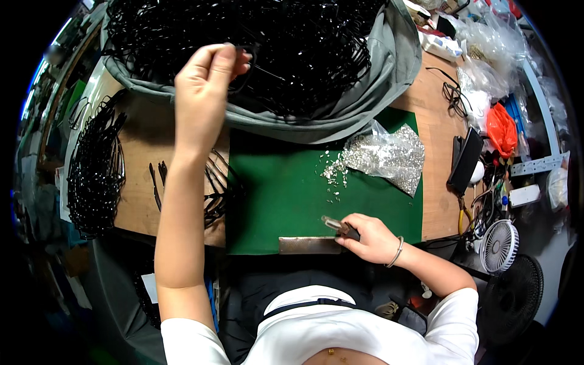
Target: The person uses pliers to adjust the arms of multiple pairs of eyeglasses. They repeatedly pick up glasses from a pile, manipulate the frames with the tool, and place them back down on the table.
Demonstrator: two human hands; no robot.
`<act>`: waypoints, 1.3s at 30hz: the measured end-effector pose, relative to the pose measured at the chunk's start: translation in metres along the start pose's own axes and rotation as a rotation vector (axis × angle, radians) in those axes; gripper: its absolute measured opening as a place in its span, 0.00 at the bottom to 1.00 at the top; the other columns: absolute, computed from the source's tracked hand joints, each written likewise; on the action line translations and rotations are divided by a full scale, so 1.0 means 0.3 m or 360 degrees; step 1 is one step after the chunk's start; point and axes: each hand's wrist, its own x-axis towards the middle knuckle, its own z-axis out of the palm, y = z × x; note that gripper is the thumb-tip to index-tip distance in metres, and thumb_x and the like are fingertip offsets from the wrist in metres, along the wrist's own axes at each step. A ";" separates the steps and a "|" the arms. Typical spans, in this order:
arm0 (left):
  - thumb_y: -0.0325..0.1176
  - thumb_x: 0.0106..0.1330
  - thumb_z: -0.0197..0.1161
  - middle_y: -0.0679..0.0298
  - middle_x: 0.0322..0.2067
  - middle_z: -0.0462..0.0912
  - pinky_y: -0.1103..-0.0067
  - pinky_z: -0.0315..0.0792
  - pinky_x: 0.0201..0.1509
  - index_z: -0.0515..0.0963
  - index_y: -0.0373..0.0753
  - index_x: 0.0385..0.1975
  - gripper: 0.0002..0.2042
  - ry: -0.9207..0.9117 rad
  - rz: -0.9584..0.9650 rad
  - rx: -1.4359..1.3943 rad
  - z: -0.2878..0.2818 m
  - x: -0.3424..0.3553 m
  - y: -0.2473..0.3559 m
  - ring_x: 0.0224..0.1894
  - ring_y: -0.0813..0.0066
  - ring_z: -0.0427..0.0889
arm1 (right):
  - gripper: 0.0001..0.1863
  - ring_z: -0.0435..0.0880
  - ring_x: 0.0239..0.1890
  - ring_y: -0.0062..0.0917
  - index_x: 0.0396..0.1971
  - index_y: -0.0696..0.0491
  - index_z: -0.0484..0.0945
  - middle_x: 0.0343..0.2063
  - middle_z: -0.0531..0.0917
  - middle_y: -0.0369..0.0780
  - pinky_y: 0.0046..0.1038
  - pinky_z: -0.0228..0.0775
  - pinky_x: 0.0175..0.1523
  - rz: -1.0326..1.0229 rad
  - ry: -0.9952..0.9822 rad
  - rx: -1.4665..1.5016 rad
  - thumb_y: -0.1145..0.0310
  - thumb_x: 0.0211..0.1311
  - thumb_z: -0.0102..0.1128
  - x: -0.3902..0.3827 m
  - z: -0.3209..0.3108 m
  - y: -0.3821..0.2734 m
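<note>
My left hand (210, 73) is raised over the near edge of a large grey cloth sack (261, 121), its fingers pinched on a thin black frame piece (251, 58) that blends into the heap behind. A tangled mass of glossy black frame pieces (292, 55) fills the sack. Low on the green mat (274, 182), my right hand (368, 237) is closed round a short hand tool (333, 224) with a metal head and dark handle, which looks like pliers. Beneath that tool, a flat metal block (307, 245) lies along the mat's front edge.
A clear plastic bag (389, 155) of tiny silvery pieces spills loose bits (334, 170) onto the mat. More black frame pieces (94, 176) are piled at the left. Glasses (453, 94), a black case (465, 159), cables and a small white fan (500, 246) crowd the right.
</note>
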 end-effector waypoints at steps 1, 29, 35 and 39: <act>0.41 0.63 0.51 0.62 0.29 0.79 0.85 0.71 0.37 0.75 0.35 0.31 0.14 0.0007 -0.0056 -0.0217 -0.007 0.000 0.026 0.32 0.80 0.77 | 0.11 0.74 0.32 0.39 0.29 0.57 0.72 0.27 0.74 0.45 0.33 0.66 0.36 0.0036 0.0010 -0.0026 0.66 0.49 0.57 0.009 -0.001 -0.006; 0.14 0.47 0.60 0.47 0.41 0.72 0.87 0.68 0.38 0.37 0.36 0.59 0.43 -0.0292 -0.0888 -0.0604 0.114 -0.722 0.148 0.32 0.80 0.76 | 0.09 0.75 0.32 0.38 0.26 0.57 0.69 0.25 0.74 0.44 0.36 0.66 0.36 0.0025 0.0337 -0.0664 0.71 0.44 0.57 0.109 0.013 0.081; 0.13 0.45 0.61 0.46 0.46 0.67 0.83 0.69 0.42 0.34 0.39 0.60 0.47 -0.0500 -0.0710 -0.0629 0.137 -0.703 0.105 0.33 0.79 0.75 | 0.08 0.76 0.28 0.32 0.26 0.57 0.71 0.24 0.75 0.43 0.30 0.66 0.32 0.0172 0.0285 -0.0147 0.70 0.47 0.58 0.076 -0.033 0.018; 0.14 0.48 0.59 0.48 0.47 0.68 0.82 0.71 0.42 0.38 0.32 0.58 0.41 -0.0427 -0.0593 -0.0163 0.229 -0.701 0.100 0.36 0.74 0.76 | 0.11 0.73 0.23 0.21 0.26 0.59 0.71 0.20 0.75 0.40 0.21 0.65 0.31 0.0266 0.0320 0.0842 0.66 0.53 0.58 -0.029 -0.039 -0.108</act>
